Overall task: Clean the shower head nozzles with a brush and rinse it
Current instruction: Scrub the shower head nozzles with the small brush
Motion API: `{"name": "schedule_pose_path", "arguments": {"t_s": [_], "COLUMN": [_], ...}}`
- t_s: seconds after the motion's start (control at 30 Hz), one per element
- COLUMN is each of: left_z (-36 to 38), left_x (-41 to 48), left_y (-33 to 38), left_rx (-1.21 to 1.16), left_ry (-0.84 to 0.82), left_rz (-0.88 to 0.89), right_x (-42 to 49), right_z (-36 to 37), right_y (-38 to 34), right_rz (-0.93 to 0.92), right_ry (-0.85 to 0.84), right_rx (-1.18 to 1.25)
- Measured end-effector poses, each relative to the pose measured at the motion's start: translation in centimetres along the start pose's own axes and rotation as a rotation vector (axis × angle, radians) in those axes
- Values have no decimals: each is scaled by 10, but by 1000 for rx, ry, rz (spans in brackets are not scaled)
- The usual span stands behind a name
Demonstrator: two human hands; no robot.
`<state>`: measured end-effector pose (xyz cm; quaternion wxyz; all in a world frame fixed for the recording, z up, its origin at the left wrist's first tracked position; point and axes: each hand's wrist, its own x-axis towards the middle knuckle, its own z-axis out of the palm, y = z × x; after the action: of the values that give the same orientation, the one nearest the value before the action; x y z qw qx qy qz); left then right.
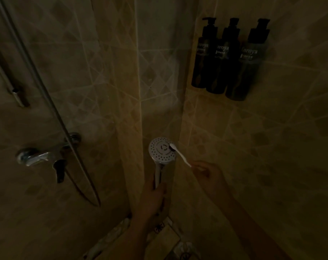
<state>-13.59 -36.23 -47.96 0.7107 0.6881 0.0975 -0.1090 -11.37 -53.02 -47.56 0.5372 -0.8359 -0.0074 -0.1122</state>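
Observation:
A round chrome shower head (161, 150) faces me, its nozzle plate dotted with small holes. My left hand (154, 196) grips its handle from below and holds it upright in front of the tiled corner. A thin white brush (180, 155) slants up to the left, its head touching the right edge of the nozzle plate. My right hand (208, 172) pinches the lower end of the brush, to the right of the shower head. The scene is dim.
A chrome mixer tap (41, 158) with a lever is on the left wall, and a shower hose (46, 102) runs down past it. Three dark pump bottles (227, 59) hang on the right wall. Patterned floor tiles (163, 239) show below my arms.

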Motion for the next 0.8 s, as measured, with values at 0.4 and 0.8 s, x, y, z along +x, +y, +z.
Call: {"name": "schedule_pose_path", "arguments": {"t_s": [0.4, 0.8], "left_z": [3, 8], "left_x": [2, 6], "left_y": [-5, -1], "left_rx": [51, 27], "left_ry": [30, -14], "left_rz": [-24, 13], "right_x": [-8, -8], "right_z": [-3, -10], "right_y": [4, 8], "right_rz": [26, -22], "right_ry": [-45, -38], "right_rx": [-48, -39]}}
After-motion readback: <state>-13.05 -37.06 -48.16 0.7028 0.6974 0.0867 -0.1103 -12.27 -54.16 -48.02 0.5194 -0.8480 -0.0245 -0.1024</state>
